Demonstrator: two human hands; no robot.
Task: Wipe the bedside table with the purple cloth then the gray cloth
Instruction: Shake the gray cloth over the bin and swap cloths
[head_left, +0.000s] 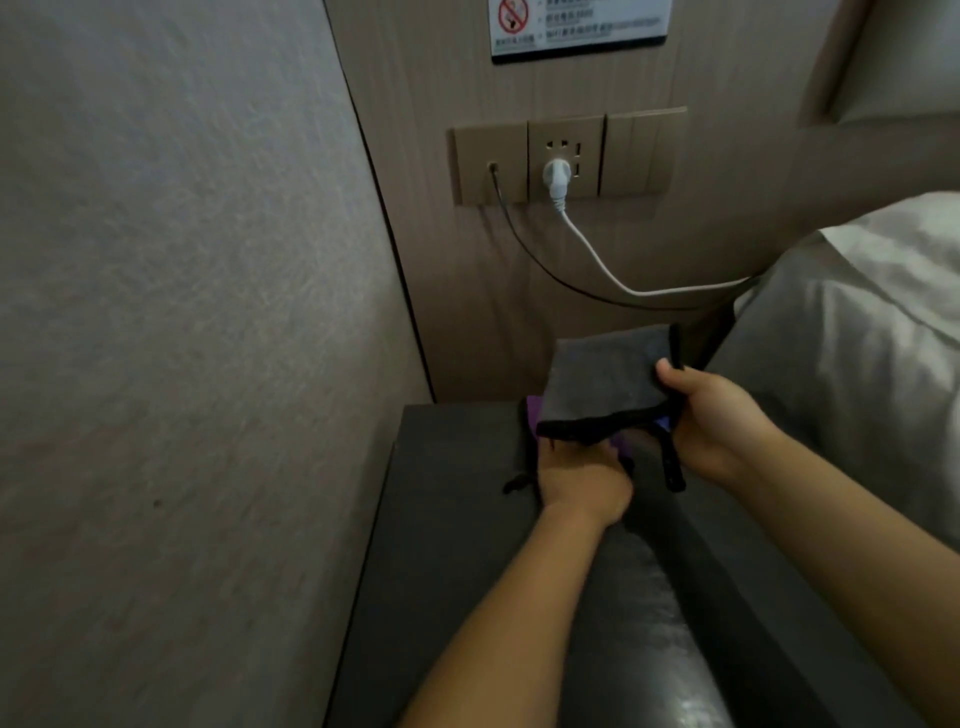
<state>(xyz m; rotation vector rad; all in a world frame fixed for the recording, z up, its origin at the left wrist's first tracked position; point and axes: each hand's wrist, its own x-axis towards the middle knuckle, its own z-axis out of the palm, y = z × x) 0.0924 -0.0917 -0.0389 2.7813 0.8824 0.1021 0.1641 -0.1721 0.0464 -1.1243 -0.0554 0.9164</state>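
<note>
Centre frame: right hand (711, 421) pinches gray cloth (608, 379) raised; left hand (579, 480), grip hidden, reaches purple cloth (535, 410) beneath on bedside table (457, 519); suggest keeping gray lifted, drawing purple out flat.

- A white notice (579, 28) with a dark lower edge is fixed to the wooden wall panel (727, 208) above the sockets.
- A red no-smoking sign (513, 15) is printed at its left.
- Lines of small print are seen beside it, too blurred to be read.

gray cloth (605, 379): showing gray, black-edged, in the right grip
purple cloth (535, 415): peeking purple beneath
surface (457, 519): looking dark gray
</note>
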